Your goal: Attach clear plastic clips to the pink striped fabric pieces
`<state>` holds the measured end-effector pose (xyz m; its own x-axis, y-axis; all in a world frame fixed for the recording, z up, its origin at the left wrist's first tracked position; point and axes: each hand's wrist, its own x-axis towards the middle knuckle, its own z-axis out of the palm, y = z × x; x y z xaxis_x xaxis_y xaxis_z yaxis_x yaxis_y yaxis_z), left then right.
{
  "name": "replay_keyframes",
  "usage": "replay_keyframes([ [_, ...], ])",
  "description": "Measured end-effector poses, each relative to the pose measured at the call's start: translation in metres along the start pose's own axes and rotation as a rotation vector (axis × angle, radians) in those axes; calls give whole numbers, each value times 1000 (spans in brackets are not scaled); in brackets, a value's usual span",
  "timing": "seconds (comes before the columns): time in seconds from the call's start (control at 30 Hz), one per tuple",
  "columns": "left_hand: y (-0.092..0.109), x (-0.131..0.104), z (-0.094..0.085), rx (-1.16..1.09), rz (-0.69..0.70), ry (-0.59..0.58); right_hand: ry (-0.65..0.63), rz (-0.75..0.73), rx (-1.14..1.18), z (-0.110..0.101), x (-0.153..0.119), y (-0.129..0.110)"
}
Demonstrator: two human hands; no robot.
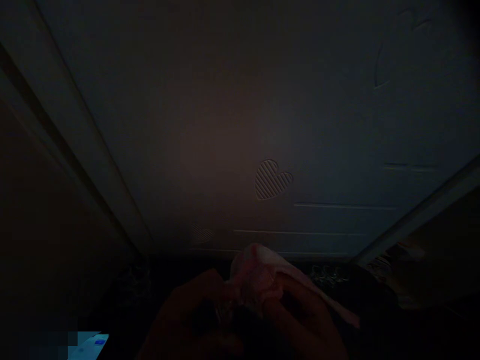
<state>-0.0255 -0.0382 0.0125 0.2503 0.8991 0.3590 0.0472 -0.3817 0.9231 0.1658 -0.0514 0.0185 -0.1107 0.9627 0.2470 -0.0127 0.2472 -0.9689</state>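
Note:
The picture is very dark. A pink and whitish cloth (262, 257) is bunched up at the bottom centre, and a strip of it trails off to the lower right. My right hand (303, 315) pinches the cloth between thumb and fingers. On the other side, my left hand (191, 310) is curled close to the cloth's left edge, with a small shiny thing (224, 311) by its fingers. Shadow hides what that shiny thing is and most of the left fingertips.
A large pale panel (225, 125) with raised hearts and lines fills the view ahead, with a frame edge (82, 105) at its left. A lit screen (90, 346) shows at the lower left. Dim items (408, 250) lie at the right.

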Motion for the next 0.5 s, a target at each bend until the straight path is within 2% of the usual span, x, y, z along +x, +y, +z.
replay_keyframes([
  [0.1,-1,-2,1,-130,-43,-45,-46,25,73,-2,0,-2],
  [0.27,-1,-6,5,-302,-171,-61,-3,88,237,-1,-3,0],
  [0.5,2,-1,13,-389,-151,-51,67,83,306,4,-3,5],
])
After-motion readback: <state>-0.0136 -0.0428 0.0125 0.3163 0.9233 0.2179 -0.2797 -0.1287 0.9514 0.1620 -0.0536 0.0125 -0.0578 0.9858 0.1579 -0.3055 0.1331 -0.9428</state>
